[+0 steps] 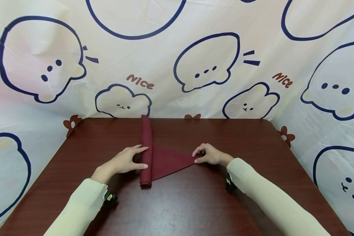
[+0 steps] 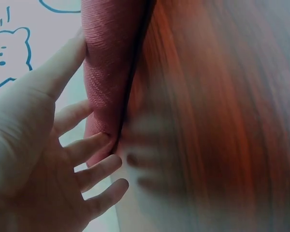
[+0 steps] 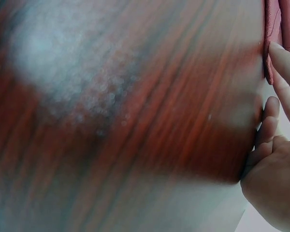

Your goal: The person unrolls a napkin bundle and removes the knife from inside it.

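Mid-counter toward the far edge, soft, light maroon napkin (image 1: 162,160) half rolled: my left hand (image 1: 125,162) lies flat-fingered against the roll, my right hand (image 1: 209,154) pinches the limp free corner—likely best hold.

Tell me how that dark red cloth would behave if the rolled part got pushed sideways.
The cloth looks soft and thin, so it would likely bend rather than slide stiffly. Its rolled part is round and would probably roll or loosen. The left hand rests against the roll; the right hand pins the free corner, probably steadying it.
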`<act>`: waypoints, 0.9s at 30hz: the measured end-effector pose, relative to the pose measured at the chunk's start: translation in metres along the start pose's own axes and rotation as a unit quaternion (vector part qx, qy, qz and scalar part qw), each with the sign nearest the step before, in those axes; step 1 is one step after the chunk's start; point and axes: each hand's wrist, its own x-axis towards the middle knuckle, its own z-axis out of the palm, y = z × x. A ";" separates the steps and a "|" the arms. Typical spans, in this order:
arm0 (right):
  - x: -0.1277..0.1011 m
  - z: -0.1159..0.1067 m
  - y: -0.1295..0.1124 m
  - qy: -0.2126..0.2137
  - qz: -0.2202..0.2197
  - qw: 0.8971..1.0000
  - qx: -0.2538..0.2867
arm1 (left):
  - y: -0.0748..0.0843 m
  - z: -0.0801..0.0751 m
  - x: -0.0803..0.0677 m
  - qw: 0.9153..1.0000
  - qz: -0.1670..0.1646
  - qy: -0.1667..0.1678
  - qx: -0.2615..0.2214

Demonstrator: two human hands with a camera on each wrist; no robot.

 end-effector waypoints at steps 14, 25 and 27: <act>0.002 -0.002 -0.002 -0.002 0.005 1.000 -0.001 | -0.009 -0.005 -0.005 0.999 0.028 -0.006 -0.044; 0.003 -0.001 0.001 -0.001 0.002 1.000 -0.001 | -0.004 -0.006 -0.004 0.999 0.021 -0.007 -0.038; 0.003 -0.001 0.002 0.000 0.003 1.000 -0.001 | -0.002 -0.007 -0.003 0.999 0.015 -0.006 -0.035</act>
